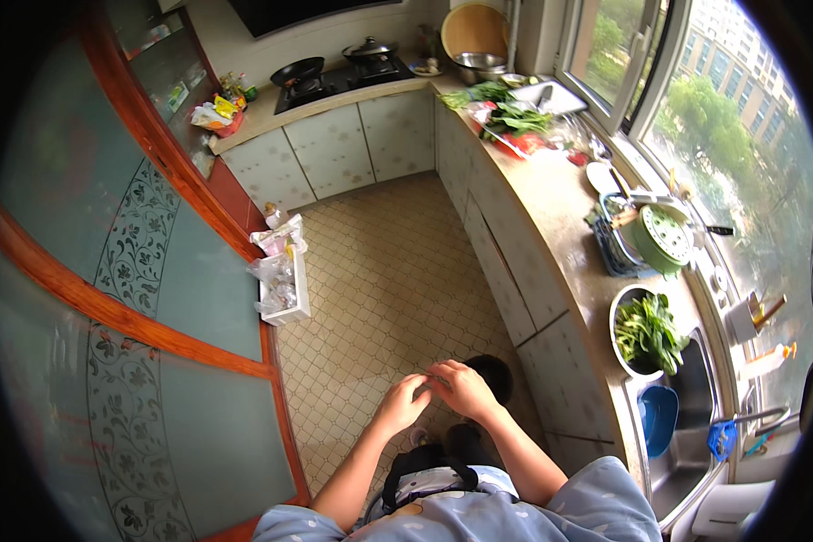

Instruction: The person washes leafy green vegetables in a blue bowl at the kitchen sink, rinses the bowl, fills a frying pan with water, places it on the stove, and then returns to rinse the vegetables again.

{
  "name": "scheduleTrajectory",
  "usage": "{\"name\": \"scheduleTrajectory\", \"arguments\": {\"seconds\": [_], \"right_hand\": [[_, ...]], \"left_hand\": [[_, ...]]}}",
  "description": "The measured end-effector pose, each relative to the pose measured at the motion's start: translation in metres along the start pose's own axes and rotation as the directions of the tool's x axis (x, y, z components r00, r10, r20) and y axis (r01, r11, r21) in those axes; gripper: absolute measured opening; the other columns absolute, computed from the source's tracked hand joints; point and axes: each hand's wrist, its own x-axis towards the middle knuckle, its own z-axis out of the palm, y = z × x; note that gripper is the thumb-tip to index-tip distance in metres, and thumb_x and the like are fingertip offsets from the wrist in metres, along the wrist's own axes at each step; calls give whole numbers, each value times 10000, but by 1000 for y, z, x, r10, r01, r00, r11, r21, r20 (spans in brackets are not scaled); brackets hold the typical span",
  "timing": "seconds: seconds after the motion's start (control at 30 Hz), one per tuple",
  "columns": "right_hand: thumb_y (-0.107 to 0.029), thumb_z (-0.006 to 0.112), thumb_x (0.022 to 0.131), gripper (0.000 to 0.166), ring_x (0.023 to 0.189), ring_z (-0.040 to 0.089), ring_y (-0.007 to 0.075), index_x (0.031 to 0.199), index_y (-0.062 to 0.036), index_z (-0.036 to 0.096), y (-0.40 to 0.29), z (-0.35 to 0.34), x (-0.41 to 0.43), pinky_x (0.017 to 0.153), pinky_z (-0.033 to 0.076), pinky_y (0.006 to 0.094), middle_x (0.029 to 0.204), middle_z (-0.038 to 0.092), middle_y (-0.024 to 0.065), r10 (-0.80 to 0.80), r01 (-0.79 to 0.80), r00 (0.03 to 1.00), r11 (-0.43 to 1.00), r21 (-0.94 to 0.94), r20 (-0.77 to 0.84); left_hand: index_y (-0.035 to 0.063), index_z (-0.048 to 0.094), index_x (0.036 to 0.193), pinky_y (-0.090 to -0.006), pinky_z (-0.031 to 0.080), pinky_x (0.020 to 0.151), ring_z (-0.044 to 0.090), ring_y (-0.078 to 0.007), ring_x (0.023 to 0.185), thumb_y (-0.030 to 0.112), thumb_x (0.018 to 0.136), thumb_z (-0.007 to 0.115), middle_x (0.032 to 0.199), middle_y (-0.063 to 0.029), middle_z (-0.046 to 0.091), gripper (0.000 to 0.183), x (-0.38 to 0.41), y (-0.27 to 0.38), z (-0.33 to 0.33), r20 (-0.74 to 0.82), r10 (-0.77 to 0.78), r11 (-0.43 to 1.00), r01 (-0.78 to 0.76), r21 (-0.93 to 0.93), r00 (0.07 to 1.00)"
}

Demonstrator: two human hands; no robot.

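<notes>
My left hand (403, 404) and my right hand (466, 391) are raised in front of my body, over the tiled floor (386, 271). Their fingertips meet or nearly meet, with the fingers bent and the thumbs apart from them. Nothing shows in either hand. Below my right hand, a dark round container (493, 378) stands on the floor, partly hidden. To the right, a white bowl (617, 352) heaped with leafy greens (650, 330) sits on the counter by the sink (684, 467). A blue plastic basin (658, 420) lies inside the sink.
Along the right counter (549, 196) are a blue drying basket (613, 254), a green strainer (662, 238) and more leafy vegetables (518, 118). A wok (297, 71) and a lidded pan (370, 51) stand on the far stove. A white bin (301, 295) with plastic bags stands by the sliding door (210, 345).
</notes>
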Motion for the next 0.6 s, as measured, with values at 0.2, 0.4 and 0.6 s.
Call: {"name": "scheduleTrajectory", "arguments": {"seconds": [0.2, 0.4, 0.6], "right_hand": [[-132, 573, 790, 196, 840, 600, 321, 952, -29, 613, -7, 15, 80, 725, 487, 374, 900, 616, 149, -3, -15, 990, 991, 130, 137], [-68, 543, 775, 192, 827, 602, 327, 944, -13, 614, 6, 26, 183, 707, 486, 366, 887, 617, 161, -13, -11, 993, 979, 202, 115], [-64, 543, 773, 201, 819, 605, 327, 955, -7, 610, 40, 18, 306, 707, 487, 364, 888, 615, 168, -25, 0, 991, 981, 194, 130]], "left_hand": [[-40, 568, 1026, -303, 462, 744, 594, -218, 855, 135, 824, 582, 977, -152, 614, 268, 36, -23, -53, -81, -49, 997, 44, -70, 996], [-40, 570, 1000, -367, 456, 787, 581, -339, 926, 132, 811, 566, 984, -193, 602, 256, 116, -49, -107, -129, -107, 992, 98, -77, 986], [-29, 575, 1014, -313, 467, 746, 613, -210, 853, 135, 828, 575, 929, -153, 635, 248, 227, -83, -162, -125, -117, 983, 96, -159, 985]]}}
